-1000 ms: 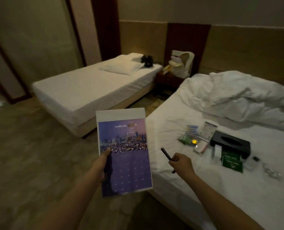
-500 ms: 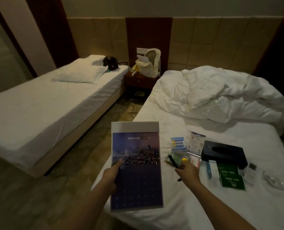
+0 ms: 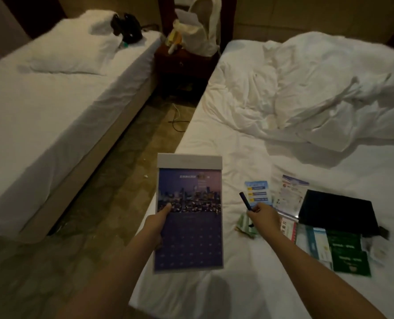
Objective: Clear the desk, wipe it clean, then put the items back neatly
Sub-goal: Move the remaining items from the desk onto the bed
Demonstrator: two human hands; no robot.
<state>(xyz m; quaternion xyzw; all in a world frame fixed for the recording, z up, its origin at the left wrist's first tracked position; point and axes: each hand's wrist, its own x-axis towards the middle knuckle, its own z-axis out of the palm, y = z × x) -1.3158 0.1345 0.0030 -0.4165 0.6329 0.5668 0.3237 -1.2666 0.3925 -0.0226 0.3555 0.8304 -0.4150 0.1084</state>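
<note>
my left hand [image 3: 155,229] grips a calendar [image 3: 189,212] by its left edge, thumb on its face, above the near corner of the bed [image 3: 214,143]. my right hand [image 3: 264,217] pinches a dark pen [image 3: 245,201] over the sheet. just beside it on the bed lie leaflets [image 3: 258,192], a black box [image 3: 336,210] and green booklets [image 3: 350,256].

I see my left hand [image 3: 155,229] holding the calendar [image 3: 189,212] over the near bed's [image 3: 226,146] left edge; right of it my right hand [image 3: 264,217] grips the pen [image 3: 245,201]. Leaflets [image 3: 258,192] and a box [image 3: 336,209] lie further right, the duvet [image 3: 318,88] behind.
</note>
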